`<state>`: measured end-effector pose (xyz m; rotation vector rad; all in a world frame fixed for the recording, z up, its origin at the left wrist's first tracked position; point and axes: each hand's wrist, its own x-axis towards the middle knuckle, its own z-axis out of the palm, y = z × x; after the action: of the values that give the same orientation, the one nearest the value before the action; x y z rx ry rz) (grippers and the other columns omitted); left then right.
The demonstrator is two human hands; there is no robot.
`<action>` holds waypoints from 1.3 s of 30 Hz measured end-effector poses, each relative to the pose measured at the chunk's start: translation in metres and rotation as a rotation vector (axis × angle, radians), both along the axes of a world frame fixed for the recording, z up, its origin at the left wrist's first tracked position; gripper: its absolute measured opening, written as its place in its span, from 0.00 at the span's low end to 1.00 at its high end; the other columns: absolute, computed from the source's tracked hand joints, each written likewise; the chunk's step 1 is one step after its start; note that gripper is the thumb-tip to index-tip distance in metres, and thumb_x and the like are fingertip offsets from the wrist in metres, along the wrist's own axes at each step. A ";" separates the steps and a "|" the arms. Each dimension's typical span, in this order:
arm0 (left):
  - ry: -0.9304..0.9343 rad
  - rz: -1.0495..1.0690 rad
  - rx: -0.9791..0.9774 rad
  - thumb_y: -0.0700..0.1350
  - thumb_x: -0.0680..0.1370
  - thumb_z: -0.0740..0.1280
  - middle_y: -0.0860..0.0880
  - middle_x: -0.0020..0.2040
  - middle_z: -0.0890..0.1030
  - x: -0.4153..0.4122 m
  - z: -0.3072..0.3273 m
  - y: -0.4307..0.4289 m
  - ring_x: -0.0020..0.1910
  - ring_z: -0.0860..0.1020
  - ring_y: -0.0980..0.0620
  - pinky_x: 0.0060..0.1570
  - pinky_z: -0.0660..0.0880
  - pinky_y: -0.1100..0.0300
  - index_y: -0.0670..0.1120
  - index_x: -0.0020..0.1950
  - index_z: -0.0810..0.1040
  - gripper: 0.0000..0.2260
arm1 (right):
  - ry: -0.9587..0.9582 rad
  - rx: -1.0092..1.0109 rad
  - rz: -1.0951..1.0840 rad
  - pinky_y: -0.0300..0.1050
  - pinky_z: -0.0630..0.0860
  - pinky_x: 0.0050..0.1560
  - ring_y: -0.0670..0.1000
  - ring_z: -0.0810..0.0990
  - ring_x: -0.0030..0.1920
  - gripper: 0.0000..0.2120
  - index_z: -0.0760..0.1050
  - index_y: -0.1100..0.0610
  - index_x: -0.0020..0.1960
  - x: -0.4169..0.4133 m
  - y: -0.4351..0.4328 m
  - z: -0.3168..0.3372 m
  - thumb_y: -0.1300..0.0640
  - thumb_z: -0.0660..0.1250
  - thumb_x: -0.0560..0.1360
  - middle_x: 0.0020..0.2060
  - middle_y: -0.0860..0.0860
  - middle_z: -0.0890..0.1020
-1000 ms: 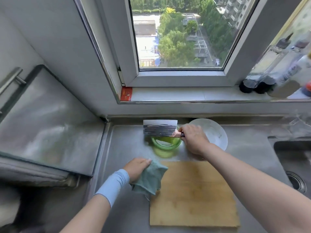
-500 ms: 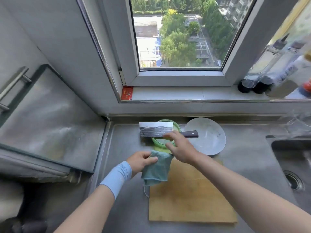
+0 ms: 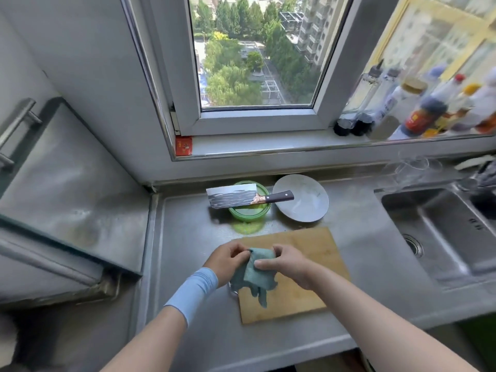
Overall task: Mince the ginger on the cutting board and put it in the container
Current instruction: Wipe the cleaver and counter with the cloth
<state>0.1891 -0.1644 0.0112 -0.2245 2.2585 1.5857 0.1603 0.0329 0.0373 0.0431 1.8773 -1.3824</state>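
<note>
A bare wooden cutting board (image 3: pixel 308 288) lies on the steel counter; no ginger shows on it. Behind it stands a green container (image 3: pixel 248 212), and a cleaver (image 3: pixel 233 199) rests flat across its rim, handle pointing right. Over the board's left edge both hands hold a teal cloth (image 3: pixel 255 275). My left hand (image 3: pixel 224 260) grips the cloth's left side. My right hand (image 3: pixel 288 263) pinches its top and right side. The container's contents are hidden by the blade.
A white plate (image 3: pixel 302 202) sits right of the container. A sink (image 3: pixel 440 232) lies at the right. Bottles (image 3: pixel 418 114) line the window sill. A red box (image 3: pixel 183 146) stands at the sill's left end. A raised steel surface (image 3: pixel 67 189) is at the left.
My right hand let go of the cleaver, leaving it across the green container, and came back to the cloth. Both hands now hold the cloth over the board.
</note>
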 end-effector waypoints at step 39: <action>0.275 -0.047 -0.644 0.41 0.80 0.64 0.48 0.61 0.78 0.015 -0.102 0.005 0.60 0.75 0.43 0.58 0.74 0.52 0.48 0.69 0.76 0.17 | 1.027 0.734 0.238 0.58 0.68 0.69 0.62 0.70 0.72 0.32 0.69 0.63 0.74 -0.009 0.005 -0.142 0.71 0.70 0.70 0.72 0.62 0.71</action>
<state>0.2042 -0.1596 -0.0911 -0.1181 2.9075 0.8570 0.1514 0.0377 -0.1049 -0.6052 3.0159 -0.4592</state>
